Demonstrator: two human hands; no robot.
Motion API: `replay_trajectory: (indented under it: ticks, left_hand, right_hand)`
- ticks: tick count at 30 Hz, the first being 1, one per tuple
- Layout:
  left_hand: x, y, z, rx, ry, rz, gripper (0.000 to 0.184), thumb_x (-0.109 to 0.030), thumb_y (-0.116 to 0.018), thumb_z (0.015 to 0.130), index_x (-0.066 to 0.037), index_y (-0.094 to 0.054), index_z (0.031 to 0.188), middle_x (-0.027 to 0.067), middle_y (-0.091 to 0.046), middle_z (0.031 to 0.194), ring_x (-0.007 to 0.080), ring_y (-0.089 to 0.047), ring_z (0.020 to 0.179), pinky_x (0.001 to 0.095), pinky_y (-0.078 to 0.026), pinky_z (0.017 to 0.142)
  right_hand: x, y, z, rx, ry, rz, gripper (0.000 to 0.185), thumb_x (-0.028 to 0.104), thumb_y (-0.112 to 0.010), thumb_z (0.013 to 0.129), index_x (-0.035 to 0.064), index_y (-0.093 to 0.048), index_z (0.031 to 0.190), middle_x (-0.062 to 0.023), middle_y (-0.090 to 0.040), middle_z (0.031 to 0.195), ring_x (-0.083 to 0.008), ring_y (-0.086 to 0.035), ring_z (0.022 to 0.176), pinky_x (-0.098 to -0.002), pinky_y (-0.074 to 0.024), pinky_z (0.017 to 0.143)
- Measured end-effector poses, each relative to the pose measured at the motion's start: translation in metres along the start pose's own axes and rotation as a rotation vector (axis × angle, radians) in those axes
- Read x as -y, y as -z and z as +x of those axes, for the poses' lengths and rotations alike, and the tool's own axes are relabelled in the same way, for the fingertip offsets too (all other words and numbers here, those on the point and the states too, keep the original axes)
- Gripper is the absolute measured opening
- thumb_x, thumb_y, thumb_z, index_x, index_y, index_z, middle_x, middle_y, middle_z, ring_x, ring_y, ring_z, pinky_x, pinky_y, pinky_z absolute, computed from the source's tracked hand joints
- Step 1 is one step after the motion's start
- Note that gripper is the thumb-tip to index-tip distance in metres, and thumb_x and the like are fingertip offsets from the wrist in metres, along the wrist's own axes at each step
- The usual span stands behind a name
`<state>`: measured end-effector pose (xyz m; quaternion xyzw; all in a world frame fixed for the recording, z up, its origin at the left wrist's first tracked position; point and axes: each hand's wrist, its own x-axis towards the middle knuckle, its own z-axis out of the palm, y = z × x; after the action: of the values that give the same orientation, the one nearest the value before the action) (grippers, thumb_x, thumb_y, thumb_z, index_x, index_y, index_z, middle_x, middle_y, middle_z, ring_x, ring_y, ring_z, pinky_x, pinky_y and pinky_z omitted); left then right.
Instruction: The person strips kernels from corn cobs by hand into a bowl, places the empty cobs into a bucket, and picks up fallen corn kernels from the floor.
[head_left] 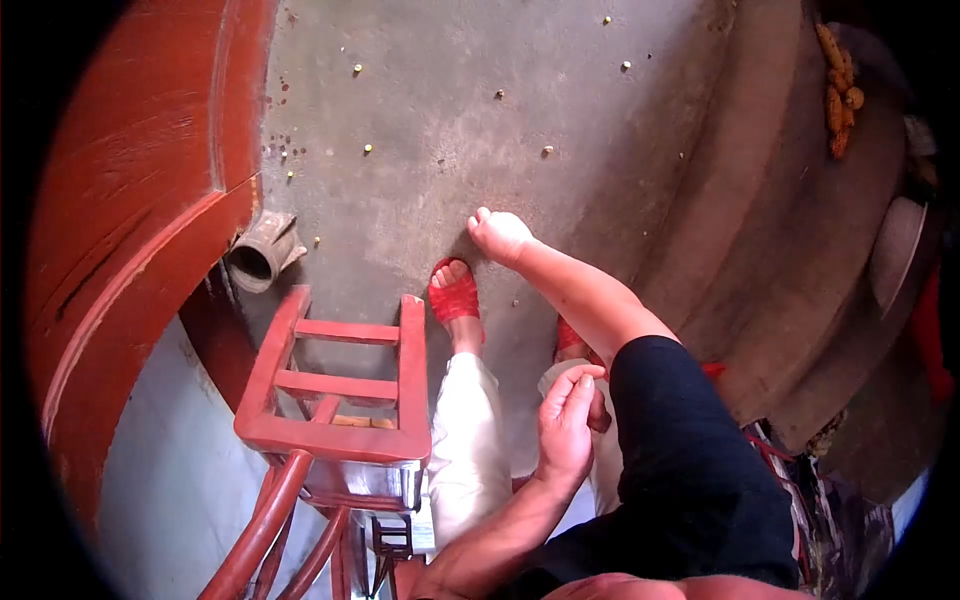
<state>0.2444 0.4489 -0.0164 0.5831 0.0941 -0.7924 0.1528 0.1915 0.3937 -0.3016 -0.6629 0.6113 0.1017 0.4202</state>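
My right hand reaches out over the concrete floor, just beyond the red slipper on one foot. Its fingers are curled closed, and anything inside them is hidden. Closer to my body, my left hand is held above my pale trousers. Thumb and index finger press together there, while the other fingers are folded in shadow. Whether something small sits in that pinch I cannot make out. Small pale bits lie scattered on the floor ahead of both hands.
A red wooden chair stands close at the left, by red wooden furniture. Near them lies a grey pipe piece. Orange corn cobs are at the upper right, past a curved step-like edge.
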Motion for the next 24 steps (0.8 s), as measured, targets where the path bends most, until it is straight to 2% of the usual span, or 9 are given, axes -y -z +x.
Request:
replay_trajectory:
  ticks: [5,7,9,11,14,19,20,21,24]
  left_hand:
    - [-0.001,0.002,0.000,0.050,0.018,-0.043,0.016,-0.012,-0.042,0.091,-0.005,-0.055,0.097,-0.0016,-0.037,0.054,0.0074,-0.033,0.047,0.0219,-0.031,0.045]
    - [0.001,0.003,0.000,0.063,0.051,-0.092,0.016,-0.014,-0.042,0.090,-0.005,-0.053,0.096,-0.0002,-0.038,0.056,0.0093,-0.033,0.048,0.0244,-0.030,0.046]
    - [0.002,0.003,-0.001,0.063,0.056,-0.087,0.015,-0.014,-0.042,0.091,-0.005,-0.053,0.096,-0.0002,-0.038,0.056,0.0094,-0.032,0.048,0.0248,-0.030,0.046]
    - [0.002,0.002,-0.001,0.068,0.060,-0.051,0.015,-0.013,-0.041,0.091,-0.005,-0.053,0.096,-0.0001,-0.039,0.057,0.0094,-0.032,0.048,0.0248,-0.031,0.047]
    - [-0.003,-0.004,0.000,0.047,0.046,-0.070,0.016,-0.012,-0.042,0.091,-0.003,-0.054,0.096,-0.0015,-0.038,0.056,0.0073,-0.034,0.048,0.0212,-0.031,0.045]
    - [-0.004,-0.002,0.005,0.068,0.054,-0.086,0.015,-0.013,-0.041,0.090,-0.004,-0.052,0.096,-0.0001,-0.039,0.058,0.0092,-0.034,0.050,0.0245,-0.033,0.048]
    - [-0.003,-0.002,0.005,0.060,0.064,-0.097,0.015,-0.013,-0.041,0.090,-0.004,-0.052,0.096,0.0000,-0.040,0.058,0.0093,-0.035,0.050,0.0247,-0.033,0.048]
    - [-0.004,-0.002,0.003,0.058,0.068,-0.102,0.015,-0.013,-0.041,0.090,-0.004,-0.052,0.096,0.0000,-0.040,0.058,0.0093,-0.035,0.050,0.0247,-0.033,0.048]
    - [-0.008,-0.003,0.003,0.043,0.075,-0.095,0.015,-0.013,-0.042,0.090,-0.004,-0.053,0.095,-0.0009,-0.040,0.058,0.0084,-0.035,0.051,0.0232,-0.032,0.048]
  right_hand:
    - [-0.030,0.001,0.009,-0.303,-0.142,0.268,0.014,0.012,-0.049,0.074,0.0017,-0.058,0.075,-0.0203,-0.059,0.080,-0.0353,-0.058,0.074,-0.0394,-0.0486,0.063]
    - [-0.051,0.018,0.007,-0.454,-0.562,1.171,0.016,0.015,-0.045,0.082,0.0036,-0.056,0.078,-0.0086,-0.056,0.067,-0.0186,-0.056,0.057,-0.0353,-0.0467,0.054]
    - [-0.069,0.044,0.000,-0.702,-0.573,1.042,0.011,0.007,-0.050,0.080,0.0020,-0.053,0.090,-0.0059,-0.055,0.067,-0.0130,-0.054,0.050,-0.0287,-0.0464,0.046]
    - [-0.095,0.052,0.003,-0.692,-0.740,1.110,0.015,0.006,-0.052,0.081,-0.0014,-0.051,0.095,-0.0081,-0.057,0.066,-0.0129,-0.056,0.049,-0.0255,-0.0465,0.044]
    - [-0.099,0.059,0.003,-0.556,-0.706,1.314,0.015,0.005,-0.051,0.080,-0.0015,-0.052,0.094,-0.0080,-0.057,0.065,-0.0134,-0.056,0.049,-0.0254,-0.0458,0.044]
    - [-0.085,0.002,-0.020,-0.518,-0.565,0.911,0.010,0.006,-0.050,0.078,0.0020,-0.054,0.087,-0.0064,-0.057,0.064,-0.0135,-0.054,0.048,-0.0280,-0.0462,0.046]
    - [-0.067,0.002,-0.032,-0.376,-0.565,1.046,0.009,0.010,-0.050,0.078,0.0047,-0.053,0.085,-0.0114,-0.056,0.063,-0.0176,-0.058,0.055,-0.0343,-0.0448,0.048]
    - [-0.052,-0.011,-0.033,-0.248,-0.572,0.761,0.011,0.012,-0.047,0.080,0.0057,-0.050,0.088,-0.0172,-0.057,0.067,-0.0274,-0.060,0.062,-0.0403,-0.0455,0.055]
    - [-0.022,-0.023,-0.028,-0.223,-0.480,0.582,0.012,0.014,-0.045,0.081,0.0081,-0.047,0.091,-0.0215,-0.058,0.074,-0.0367,-0.058,0.069,-0.0442,-0.0445,0.060]
